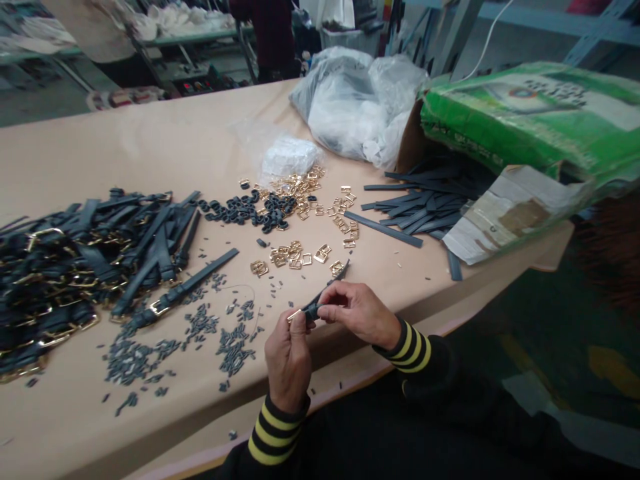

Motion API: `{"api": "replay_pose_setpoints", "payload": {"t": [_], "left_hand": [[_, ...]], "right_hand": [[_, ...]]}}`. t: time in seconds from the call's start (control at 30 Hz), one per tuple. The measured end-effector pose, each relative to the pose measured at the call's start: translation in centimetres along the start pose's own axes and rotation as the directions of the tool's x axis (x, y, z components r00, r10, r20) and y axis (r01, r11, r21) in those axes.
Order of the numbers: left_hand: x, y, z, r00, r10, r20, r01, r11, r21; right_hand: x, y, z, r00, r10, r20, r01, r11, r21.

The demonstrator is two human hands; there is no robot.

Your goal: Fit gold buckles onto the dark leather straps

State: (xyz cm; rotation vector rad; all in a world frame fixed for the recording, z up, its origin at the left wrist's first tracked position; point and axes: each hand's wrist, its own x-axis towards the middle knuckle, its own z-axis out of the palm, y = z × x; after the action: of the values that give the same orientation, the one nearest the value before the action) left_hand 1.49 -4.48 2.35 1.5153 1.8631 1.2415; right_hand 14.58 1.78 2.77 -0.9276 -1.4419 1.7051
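Gripping a buckled strap (311,310), left hand (289,363) and right hand (357,313) hover above a tan table (150,140) (workbench (190,33) behind).

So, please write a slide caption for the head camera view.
Left hand and right hand hold a dark strap with a gold buckle above a table.

Fingers (300,328) hide most of the small gold buckle (295,315).
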Motion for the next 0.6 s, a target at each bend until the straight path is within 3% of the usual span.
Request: {"api": "replay_pose_setpoints", "payload": {"t": [0.13,0.3,0.4,0.47,0.53,0.6], "left_hand": [[-0.1,0.0,0.0,0.995,0.050,0.084,-0.052,0.998,0.022],[0.0,-0.1,-0.1,0.984,0.083,0.156,-0.092,0.994,0.050],[0.4,-0.4,-0.7,0.966,0.058,0.253,-0.069,0.997,0.032],[0.7,-0.5,-1.3,0.946,0.026,0.323,-0.029,1.000,0.005],[1.0,-0.6,-1.8,0.936,-0.013,0.352,0.015,1.000,-0.003],[1.2,-0.6,-2.1,0.941,-0.058,0.335,0.061,0.998,0.002]], "right_hand": [[-0.1,-0.4,-0.2,0.995,0.035,0.093,-0.030,0.998,-0.063],[-0.2,-0.4,0.3,0.998,-0.047,0.052,0.059,0.967,-0.248],[-0.2,-0.5,0.2,0.996,-0.073,0.055,0.087,0.935,-0.343],[-0.3,-0.9,-0.3,0.986,-0.029,0.163,0.084,0.937,-0.340],[-0.4,-1.8,-1.2,0.947,0.025,0.321,0.091,0.935,-0.343],[-0.5,-2.8,-2.3,0.946,-0.021,0.325,0.167,0.887,-0.430]]}}
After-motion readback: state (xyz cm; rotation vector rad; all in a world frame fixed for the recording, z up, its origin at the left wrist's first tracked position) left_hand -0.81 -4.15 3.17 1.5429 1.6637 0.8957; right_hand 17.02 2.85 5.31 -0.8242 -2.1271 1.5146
